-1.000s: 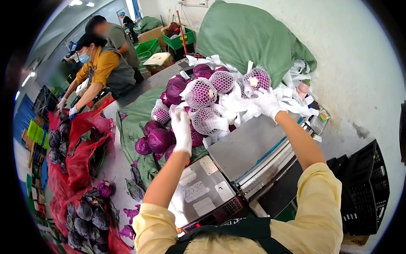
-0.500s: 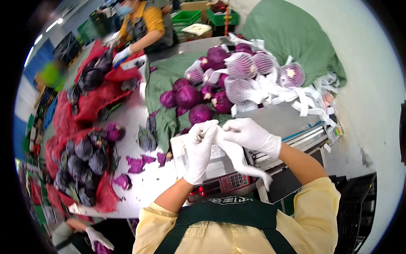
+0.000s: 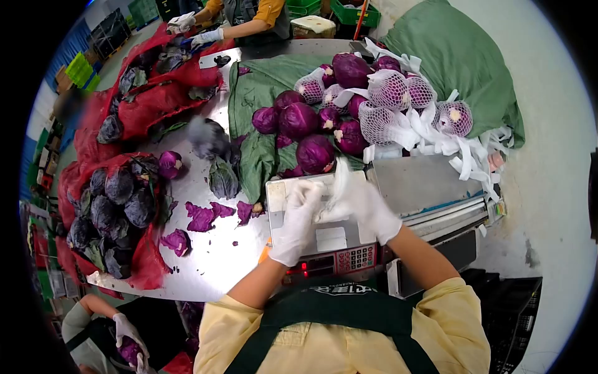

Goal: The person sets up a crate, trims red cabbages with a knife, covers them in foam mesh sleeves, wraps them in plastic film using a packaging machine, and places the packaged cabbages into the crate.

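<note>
My left hand [image 3: 295,225], in a white glove, is closed with its fingertips pinched on a white foam net sleeve [image 3: 340,187]. The sleeve stands up between my hands and is partly blurred. Beside it my right hand [image 3: 375,210], also gloved, is smeared by motion, so its grip cannot be made out. Both hands are above a weighing scale [image 3: 367,232] with a metal plate and a red-lit display. Just beyond the plate, a peeled red cabbage [image 3: 315,154] rests at the near end of a pile on green cloth [image 3: 249,106].
Netted cabbages [image 3: 387,89] and loose white sleeves [image 3: 430,134] lie at the back right, near a large green sack [image 3: 451,62]. Red mesh bags [image 3: 156,106] of unpeeled cabbages and torn leaves [image 3: 200,217] are on the left. Co-workers' gloved hands [image 3: 205,37] [image 3: 129,336] are at far and lower left.
The long white strip hanging below my right hand is gone from there; white netting now rises between my hands. My right hand moved slightly and blurred. A co-worker's hands now hold a cabbage at lower left.
</note>
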`<state>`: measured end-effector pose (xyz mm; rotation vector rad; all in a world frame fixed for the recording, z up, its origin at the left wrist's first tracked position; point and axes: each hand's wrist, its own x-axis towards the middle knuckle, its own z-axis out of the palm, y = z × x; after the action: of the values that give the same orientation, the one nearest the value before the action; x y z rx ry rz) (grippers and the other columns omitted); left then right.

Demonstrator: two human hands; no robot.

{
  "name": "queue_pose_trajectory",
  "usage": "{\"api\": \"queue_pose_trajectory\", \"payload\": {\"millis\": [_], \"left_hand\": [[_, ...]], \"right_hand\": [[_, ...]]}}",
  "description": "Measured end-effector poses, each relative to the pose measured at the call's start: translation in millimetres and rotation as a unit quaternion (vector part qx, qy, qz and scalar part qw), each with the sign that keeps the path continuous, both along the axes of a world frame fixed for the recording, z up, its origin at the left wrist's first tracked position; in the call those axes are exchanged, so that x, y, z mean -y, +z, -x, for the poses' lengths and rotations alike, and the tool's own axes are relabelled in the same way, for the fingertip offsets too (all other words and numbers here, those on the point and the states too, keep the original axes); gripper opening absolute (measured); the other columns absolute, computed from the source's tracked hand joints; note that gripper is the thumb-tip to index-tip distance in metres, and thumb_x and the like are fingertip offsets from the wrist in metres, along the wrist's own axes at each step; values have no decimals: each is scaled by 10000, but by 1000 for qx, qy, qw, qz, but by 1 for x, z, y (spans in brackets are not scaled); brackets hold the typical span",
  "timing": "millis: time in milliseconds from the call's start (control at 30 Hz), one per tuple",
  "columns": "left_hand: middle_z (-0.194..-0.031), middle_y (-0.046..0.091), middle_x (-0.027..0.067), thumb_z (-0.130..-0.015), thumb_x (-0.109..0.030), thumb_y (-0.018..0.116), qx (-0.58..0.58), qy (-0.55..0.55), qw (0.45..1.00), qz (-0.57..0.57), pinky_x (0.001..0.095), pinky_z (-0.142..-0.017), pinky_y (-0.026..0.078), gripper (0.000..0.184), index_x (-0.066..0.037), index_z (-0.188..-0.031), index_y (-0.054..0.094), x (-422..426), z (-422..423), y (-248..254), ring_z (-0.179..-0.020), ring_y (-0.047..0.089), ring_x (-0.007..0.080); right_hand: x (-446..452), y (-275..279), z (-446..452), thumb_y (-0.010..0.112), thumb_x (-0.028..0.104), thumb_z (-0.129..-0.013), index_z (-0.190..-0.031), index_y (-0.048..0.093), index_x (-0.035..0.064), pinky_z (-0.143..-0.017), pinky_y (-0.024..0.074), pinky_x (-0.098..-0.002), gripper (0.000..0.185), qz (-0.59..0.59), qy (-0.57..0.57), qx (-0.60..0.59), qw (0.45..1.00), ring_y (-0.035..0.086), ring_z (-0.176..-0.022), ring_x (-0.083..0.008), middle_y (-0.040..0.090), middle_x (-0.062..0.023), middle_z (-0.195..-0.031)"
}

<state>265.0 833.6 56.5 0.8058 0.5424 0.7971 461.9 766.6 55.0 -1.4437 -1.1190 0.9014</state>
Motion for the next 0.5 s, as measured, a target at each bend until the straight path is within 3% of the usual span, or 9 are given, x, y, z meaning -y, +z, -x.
{"api": "queue_pose_trajectory", "payload": {"millis": [67, 100, 167, 200, 233, 300, 333, 433, 500], "left_hand": [[-1090, 636, 44, -960, -102, 537, -94, -276, 956, -46, 210, -651, 470, 212, -60, -1166, 567, -12, 9, 1, -704, 536, 81], [-1090, 636, 44, -960, -102, 537, -91, -269, 958, -39, 210, -651, 470, 212, -60, -1166, 567, -25, 7, 1, -704, 536, 81], [-1100, 572, 32, -963, -214, 600, -94, -97, 991, -25, 263, -803, 475, 327, -69, -1246, 523, -35, -9, 5, -777, 565, 100], [-1064, 593, 19, -958, -238, 612, -36, -51, 995, 80, 268, -840, 470, 378, -46, -1264, 505, -51, -29, -10, -820, 589, 118], [-977, 612, 21, -954, -251, 621, -49, -25, 997, 55, 244, -774, 484, 325, -44, -1190, 538, -52, -34, -19, -788, 585, 101], [-894, 617, 18, -956, -236, 620, 87, -40, 993, 72, 216, -659, 486, 211, -70, -1075, 567, -58, -52, -33, -748, 579, 81], [-867, 617, 30, -958, -209, 614, 77, -28, 991, 105, 207, -566, 475, 130, -89, -978, 567, -55, -53, -28, -716, 582, 76], [-901, 622, 43, -951, -206, 620, 92, 64, 973, 200, 233, -580, 504, 145, -86, -1004, 560, -67, -55, -19, -732, 602, 100], [-955, 626, 53, -943, -172, 616, 35, -16, 977, 211, 252, -597, 525, 173, -79, -1075, 555, -70, -45, -17, -756, 618, 116]], "right_hand": [[-30, 35, -16, 552, 160, -948, -961, 586, 48, -687, 466, -270, 118, 20, -64, -186, 980, 550, -763, -96, 593, -7, -859], [-45, 52, -24, 543, 170, -956, -957, 584, 48, -660, 461, -265, 128, 20, -105, -276, 955, 544, -744, -93, 595, -23, -841], [-56, 36, -27, 542, 138, -968, -962, 590, 43, -670, 454, -247, 107, 82, -40, -414, 906, 538, -742, -72, 596, -6, -851], [-60, 35, -10, 542, 167, -972, -955, 597, 41, -670, 457, -254, 138, 35, -1, -199, 979, 553, -724, -90, 602, -14, -833], [-65, 35, 7, 541, 195, -976, -949, 605, 39, -670, 460, -261, 171, -16, -8, 30, 999, 567, -706, -109, 608, -23, -815], [-81, 7, 18, 575, 206, -955, -919, 592, 25, -684, 457, -266, 185, 2, -31, 102, 994, 556, -724, -106, 610, -35, -793], [-81, 3, 18, 583, 200, -947, -935, 587, 19, -696, 450, -260, 182, 11, -38, 78, 996, 550, -755, -90, 614, -38, -797], [-85, 3, 7, 573, 197, -950, -927, 590, 17, -686, 451, -264, 182, 59, -51, 79, 994, 563, -751, -98, 630, -42, -815], [-90, 14, -1, 569, 165, -938, -929, 588, 21, -719, 471, -271, 146, 111, -68, -48, 990, 581, -792, -113, 623, -30, -859]]}}
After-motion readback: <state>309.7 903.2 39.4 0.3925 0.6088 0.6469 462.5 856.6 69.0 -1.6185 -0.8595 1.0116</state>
